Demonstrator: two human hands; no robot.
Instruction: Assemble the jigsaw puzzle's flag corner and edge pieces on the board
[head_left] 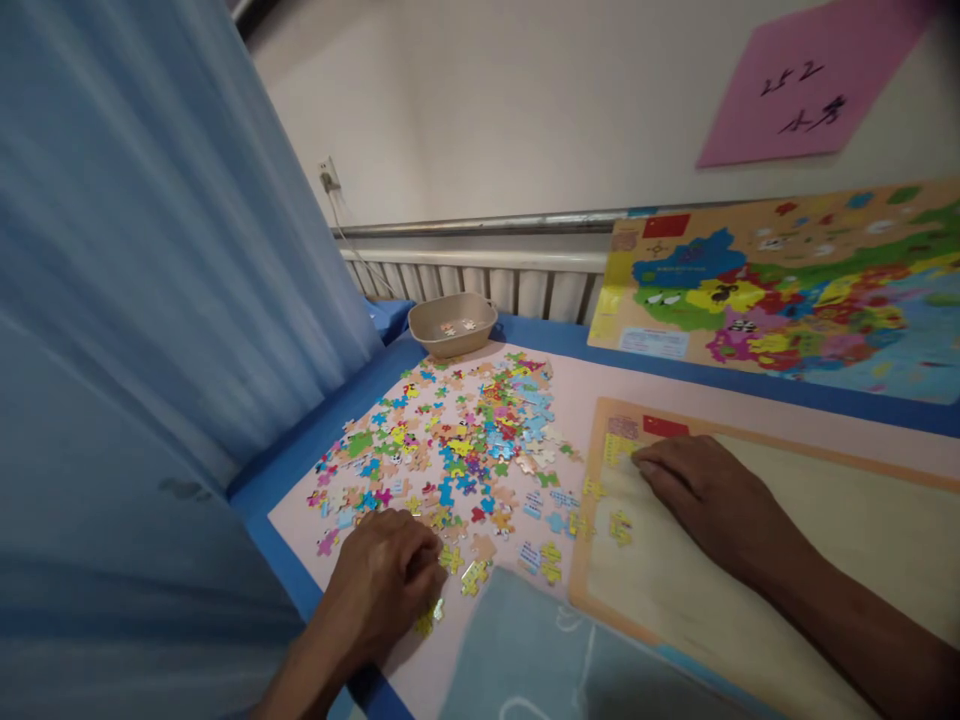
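My left hand [390, 565] hovers low over loose jigsaw pieces [461, 445] near the front of the pink sheet, its fingers curled; whatever they may hold is hidden. Yellow jigsaw pieces [475, 577] lie just right of it. On the puzzle board [750, 540], my right hand [701, 495] has its fingers pressed together, with the tips at the edge of joined yellow pieces [619, 448] in the upper left corner. Nothing can be made out between those fingertips. A small yellow cluster [620, 528] rests on the bare board below, and more yellow pieces [592, 487] sit along its left border.
A finished map puzzle [697, 290] leans against the wall at the back right. Behind the pieces stands a beige basket [452, 345] with a few pieces inside. A grey-blue cloth [517, 650] covers the near edge. At left hangs a blue curtain [150, 250].
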